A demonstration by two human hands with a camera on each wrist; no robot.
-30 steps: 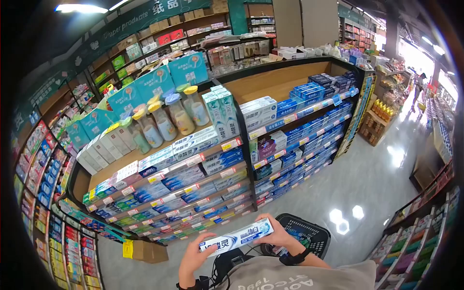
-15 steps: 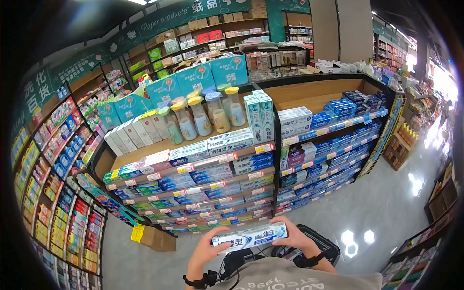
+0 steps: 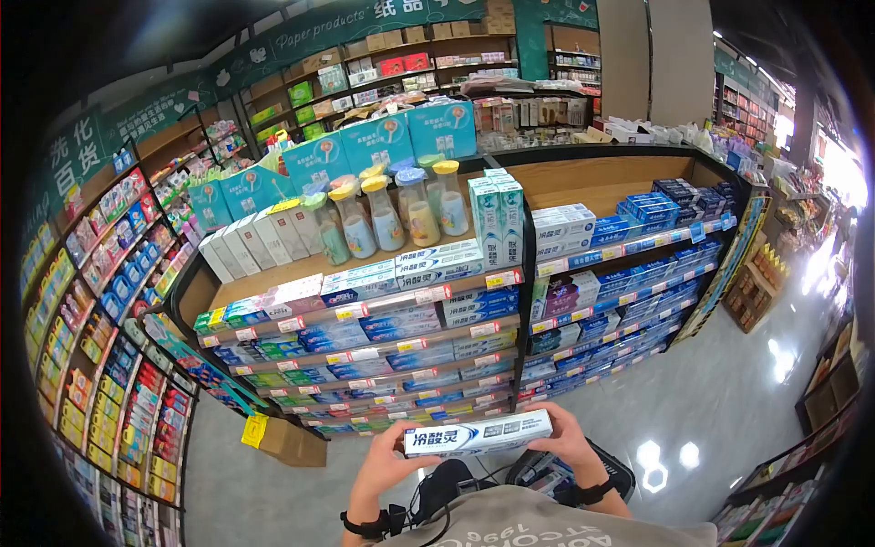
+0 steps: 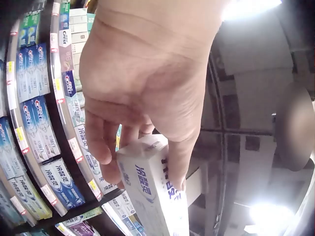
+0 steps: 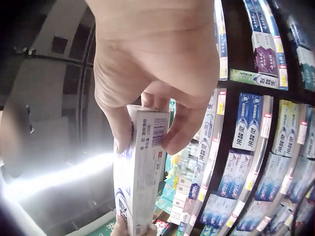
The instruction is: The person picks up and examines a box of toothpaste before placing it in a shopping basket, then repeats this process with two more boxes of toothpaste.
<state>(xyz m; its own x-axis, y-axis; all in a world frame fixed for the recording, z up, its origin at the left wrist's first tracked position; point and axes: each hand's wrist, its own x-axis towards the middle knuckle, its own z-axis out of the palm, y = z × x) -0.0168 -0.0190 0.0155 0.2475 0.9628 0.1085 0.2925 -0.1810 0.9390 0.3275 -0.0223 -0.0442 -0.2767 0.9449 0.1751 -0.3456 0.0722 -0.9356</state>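
Note:
A white and blue toothpaste box (image 3: pixel 478 434) is held level in front of the body, low in the head view. My left hand (image 3: pixel 386 461) grips its left end, thumb on one face and fingers on the opposite side, as the left wrist view shows of the box (image 4: pixel 147 187). At the other end my right hand (image 3: pixel 567 443) pinches it between thumb and fingers. In the right wrist view a barcode shows on the box (image 5: pixel 142 167) near those fingers. The side turned toward the head carries large dark blue characters.
Ahead stands a shelf unit (image 3: pixel 522 333) stacked with toothpaste boxes, with yellow-lidded bottles (image 3: pixel 383 219) on its top. A black basket (image 3: pixel 612 469) sits behind the right hand. A brown carton (image 3: pixel 293 445) lies on the floor at left, and more stocked shelves (image 3: pixel 100 337) line that side.
The box has tilted in both hands, so a different side with fewer blue markings now faces the head. The head view has swung left, shifting the shelves rightward.

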